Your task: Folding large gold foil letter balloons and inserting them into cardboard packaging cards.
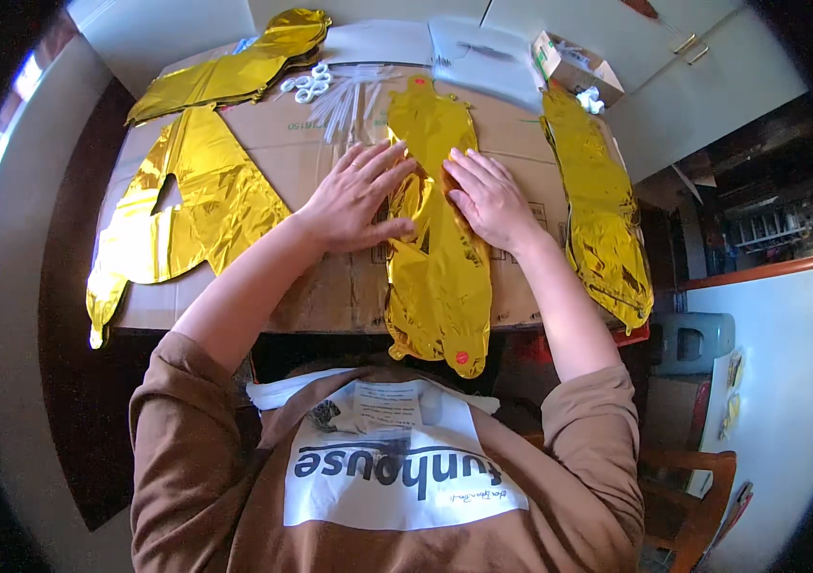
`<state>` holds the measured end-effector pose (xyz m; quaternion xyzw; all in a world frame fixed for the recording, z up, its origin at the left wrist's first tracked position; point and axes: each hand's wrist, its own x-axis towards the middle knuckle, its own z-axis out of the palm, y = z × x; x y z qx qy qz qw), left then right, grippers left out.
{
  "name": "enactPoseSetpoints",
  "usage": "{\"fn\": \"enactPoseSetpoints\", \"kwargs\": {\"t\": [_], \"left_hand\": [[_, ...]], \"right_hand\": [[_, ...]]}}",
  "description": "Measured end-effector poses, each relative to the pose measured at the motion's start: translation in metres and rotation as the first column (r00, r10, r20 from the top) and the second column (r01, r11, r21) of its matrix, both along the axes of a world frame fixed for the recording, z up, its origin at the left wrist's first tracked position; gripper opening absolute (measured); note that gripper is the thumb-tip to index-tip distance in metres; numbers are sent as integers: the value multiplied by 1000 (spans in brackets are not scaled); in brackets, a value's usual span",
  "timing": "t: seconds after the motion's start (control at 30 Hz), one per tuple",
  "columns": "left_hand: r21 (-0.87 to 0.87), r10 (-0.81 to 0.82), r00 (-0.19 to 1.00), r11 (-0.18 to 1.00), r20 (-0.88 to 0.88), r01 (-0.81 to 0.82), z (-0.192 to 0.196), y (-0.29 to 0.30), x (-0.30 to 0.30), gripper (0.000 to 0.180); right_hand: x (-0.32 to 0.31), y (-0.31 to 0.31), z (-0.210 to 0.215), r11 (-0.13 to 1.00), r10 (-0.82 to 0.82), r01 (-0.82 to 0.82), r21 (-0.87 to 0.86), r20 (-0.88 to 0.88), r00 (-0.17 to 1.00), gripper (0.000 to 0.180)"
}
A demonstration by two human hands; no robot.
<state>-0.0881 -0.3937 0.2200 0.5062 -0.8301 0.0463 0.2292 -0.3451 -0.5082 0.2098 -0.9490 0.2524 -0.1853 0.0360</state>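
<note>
A flat, uninflated gold foil balloon [440, 296] lies lengthwise before me, folded or narrow in shape. Its near end hangs over the table's front edge and bears a small red dot. On its left edge rests my left hand [354, 196], fingers stretched out and the thumb lying on the foil. My right hand [492, 199] lies flat along its right edge, fingers extended. Neither hand grips anything. To the left is spread an A-shaped gold foil balloon [220, 205] with a cut-out in its middle.
Cardboard [320, 296] covers the table. More gold foil [220, 84] is piled at the back left, and a long foil stack [597, 205] lies at the right. Clear plastic straws [354, 103] and white ribbon rolls [305, 94] sit behind my left hand. A small open box [573, 69] stands back right.
</note>
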Motion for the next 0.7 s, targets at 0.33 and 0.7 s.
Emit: {"fn": "enactPoseSetpoints", "kwargs": {"t": [0.33, 0.7], "left_hand": [[19, -117, 993, 993, -14, 117, -19, -14, 12, 57], [44, -74, 997, 996, 13, 73, -13, -19, 15, 55]], "right_hand": [[21, 103, 52, 969, 244, -239, -55, 133, 960, 33], [15, 157, 26, 957, 290, -290, 5, 26, 957, 39]]}}
